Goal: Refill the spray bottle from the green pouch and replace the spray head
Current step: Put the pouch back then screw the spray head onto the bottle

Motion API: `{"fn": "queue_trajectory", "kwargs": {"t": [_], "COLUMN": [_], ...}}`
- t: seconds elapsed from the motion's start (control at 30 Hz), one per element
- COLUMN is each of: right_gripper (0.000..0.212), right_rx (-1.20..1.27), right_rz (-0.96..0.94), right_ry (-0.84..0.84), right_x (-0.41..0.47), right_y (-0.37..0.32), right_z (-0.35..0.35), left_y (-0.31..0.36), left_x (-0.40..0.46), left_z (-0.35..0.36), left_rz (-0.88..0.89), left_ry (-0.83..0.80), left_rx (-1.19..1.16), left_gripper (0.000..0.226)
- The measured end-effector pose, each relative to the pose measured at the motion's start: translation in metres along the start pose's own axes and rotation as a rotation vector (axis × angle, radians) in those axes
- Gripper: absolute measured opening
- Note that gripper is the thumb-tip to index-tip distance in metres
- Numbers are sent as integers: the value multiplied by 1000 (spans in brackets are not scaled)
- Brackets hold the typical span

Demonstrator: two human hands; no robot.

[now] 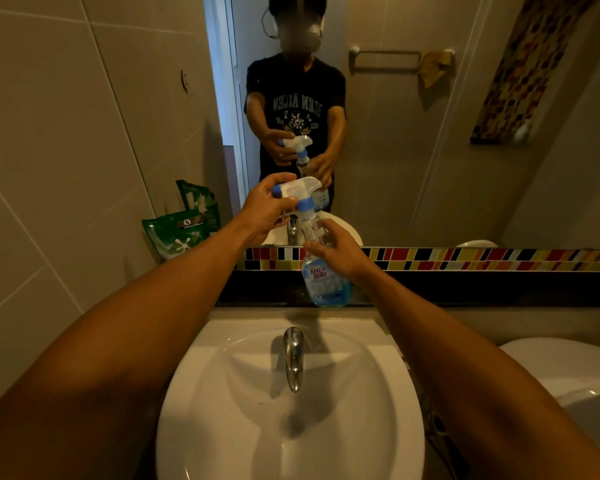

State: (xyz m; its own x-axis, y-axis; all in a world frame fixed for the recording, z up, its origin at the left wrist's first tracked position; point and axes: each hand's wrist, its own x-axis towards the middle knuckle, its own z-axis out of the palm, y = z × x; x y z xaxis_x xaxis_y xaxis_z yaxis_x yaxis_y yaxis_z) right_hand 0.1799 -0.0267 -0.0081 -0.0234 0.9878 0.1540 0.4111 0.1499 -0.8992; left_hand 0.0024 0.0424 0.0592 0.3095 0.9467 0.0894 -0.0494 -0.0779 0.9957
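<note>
Nearest me is the white sink [257, 427] with its chrome tap [293, 358], my two forearms reaching out over it. Beyond, on the dark ledge under the mirror [430, 133], stands the spray bottle [321, 282], only its bottom showing blue liquid. My right hand [336, 252] is wrapped closed around its upper body, steadying it. My left hand [267, 209] is clamped shut on the spray head [297, 194], whose blue collar sits at the bottle's neck (whether it is threaded on or already loose, I cannot tell). The green pouch [182, 225] leans against the wall tiles, well to the left, untouched.

My worry: the ledge looks narrow, and twisting the head could tip the bottle into the basin if the right hand slackens. Lifting the head quickly could also drip from its tube.
</note>
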Motion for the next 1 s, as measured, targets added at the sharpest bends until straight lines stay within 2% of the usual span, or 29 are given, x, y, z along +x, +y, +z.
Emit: {"fn": "queue_trajectory", "kwargs": {"t": [0.17, 0.3, 0.4, 0.57, 0.77, 1.0], "right_gripper": [38, 48, 58, 50, 58, 61], "right_rx": [20, 15, 18, 47, 53, 29], "right_rz": [13, 31, 41, 16, 33, 41], "right_ry": [-27, -48, -55, -60, -74, -80], "right_x": [-1, -1, 3, 7, 9, 9], "right_y": [-5, -9, -13, -23, -23, -22], "right_z": [0, 2, 5, 7, 6, 7], "left_y": [-6, -4, -2, 1, 3, 3], "left_x": [-1, -2, -4, -2, 4, 7], "left_z": [-4, -5, -3, -5, -16, -15], "left_rz": [-2, 3, 77, 236, 194, 187], "left_ry": [-33, -21, -10, 45, -36, -9], "left_rx": [6, -7, 16, 98, 113, 134], "left_gripper": [46, 44, 49, 56, 55, 51]}}
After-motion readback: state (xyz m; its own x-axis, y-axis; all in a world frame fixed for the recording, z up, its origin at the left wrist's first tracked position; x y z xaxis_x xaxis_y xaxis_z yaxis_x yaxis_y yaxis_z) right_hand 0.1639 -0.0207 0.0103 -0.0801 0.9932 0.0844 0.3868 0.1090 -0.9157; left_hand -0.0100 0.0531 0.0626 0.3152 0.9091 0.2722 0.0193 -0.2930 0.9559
